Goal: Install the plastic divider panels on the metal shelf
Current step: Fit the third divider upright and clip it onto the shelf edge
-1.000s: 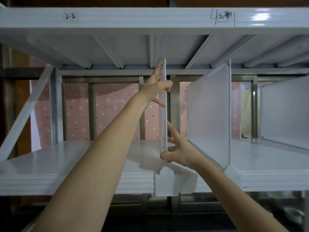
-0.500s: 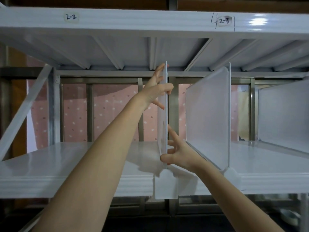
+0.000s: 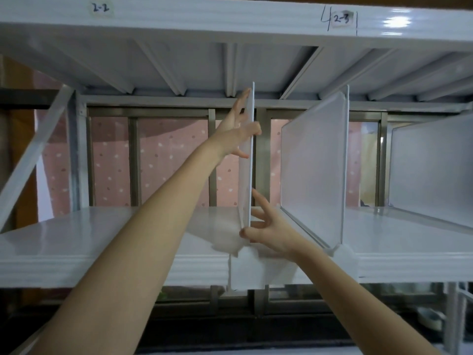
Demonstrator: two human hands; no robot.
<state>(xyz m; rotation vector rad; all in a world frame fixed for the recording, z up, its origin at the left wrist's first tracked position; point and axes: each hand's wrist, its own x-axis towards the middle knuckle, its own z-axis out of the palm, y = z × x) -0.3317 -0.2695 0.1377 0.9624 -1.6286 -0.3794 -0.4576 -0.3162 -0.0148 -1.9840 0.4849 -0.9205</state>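
- While it stands upright and edge-on near the middle of the metal shelf (image 3: 76, 239), the divider panel (image 3: 248, 175) shows as a thin, frosted, translucent white sheet with a white front rim, and its foot tab hangs over the shelf's front lip.
- The left hand (image 3: 236, 134) grips the panel's upper part, thumb across the front edge and fingers spread flat on its left face, fingertips near the top corner.
- The right hand (image 3: 268, 231) pinches the lower front edge with its thumb, the other fingers splayed on the right face.
- A second divider (image 3: 314, 170) stands just to the right, a third divider (image 3: 432, 170) further right; open shelf lies to the left, and the upper shelf (image 3: 230, 19) sits close above the panel's top.
- Compared with a second ago, the panel and both hands have barely shifted.
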